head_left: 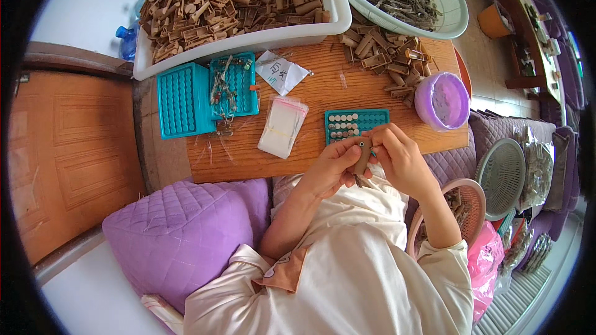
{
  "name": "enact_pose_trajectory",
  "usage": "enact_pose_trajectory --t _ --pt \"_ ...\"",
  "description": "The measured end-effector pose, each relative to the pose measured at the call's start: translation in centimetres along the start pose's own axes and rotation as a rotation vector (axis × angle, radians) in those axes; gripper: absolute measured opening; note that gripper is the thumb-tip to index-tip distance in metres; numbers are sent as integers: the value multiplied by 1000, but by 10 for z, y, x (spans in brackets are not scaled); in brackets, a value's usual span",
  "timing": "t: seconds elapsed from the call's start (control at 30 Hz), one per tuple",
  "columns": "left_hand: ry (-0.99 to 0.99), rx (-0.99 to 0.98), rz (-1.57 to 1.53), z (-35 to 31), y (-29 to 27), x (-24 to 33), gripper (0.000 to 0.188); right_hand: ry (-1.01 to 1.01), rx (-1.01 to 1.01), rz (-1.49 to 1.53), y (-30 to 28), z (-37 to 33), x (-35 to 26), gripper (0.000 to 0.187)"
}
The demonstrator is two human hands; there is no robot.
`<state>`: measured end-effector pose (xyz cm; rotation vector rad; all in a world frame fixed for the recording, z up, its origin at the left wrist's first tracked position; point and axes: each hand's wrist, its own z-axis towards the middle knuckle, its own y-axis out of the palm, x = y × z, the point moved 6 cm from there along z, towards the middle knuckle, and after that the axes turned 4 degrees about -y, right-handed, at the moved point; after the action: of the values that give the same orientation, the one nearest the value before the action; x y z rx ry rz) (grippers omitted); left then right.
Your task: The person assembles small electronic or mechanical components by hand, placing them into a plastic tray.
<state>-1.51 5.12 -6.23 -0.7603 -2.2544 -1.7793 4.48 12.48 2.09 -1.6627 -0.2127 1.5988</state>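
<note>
My left hand [333,166] is closed round a small brown plastic casing [362,156], held upright above my lap at the table's near edge. A small round hole with a dark centre shows near the casing's top, and thin dark bits stick out below it. The fingers of my right hand [402,156] are bent together against the casing's upper right side; what they pinch is hidden. Just beyond my hands lies a teal tray [379,116] with round pockets. Silver button-like discs [343,118] fill several pockets on its left side.
A white tub [345,22] of brown casings and a pale green basket [456,15] of wired parts stand at the back. Loose casings [379,49], a purple bowl [442,102], clear bags [283,127] and teal trays [180,102] lie on the wooden table. A pink basket [475,195] stands right.
</note>
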Motion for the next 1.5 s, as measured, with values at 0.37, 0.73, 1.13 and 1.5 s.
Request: enact_pose_trajectory --t 0.37,0.73,1.13,1.5 --pt "-53 -76 176 0 34 -12 53 40 -145 130 -25 -23 -9 27" --pt "661 598 740 -41 -8 149 29 594 -468 -352 -112 -163 50 23" --pt "-19 1443 1976 4 -67 295 20 255 247 -301 -171 204 177 26" --pt "847 1317 1689 -14 -34 285 16 262 547 -446 -181 247 232 26"
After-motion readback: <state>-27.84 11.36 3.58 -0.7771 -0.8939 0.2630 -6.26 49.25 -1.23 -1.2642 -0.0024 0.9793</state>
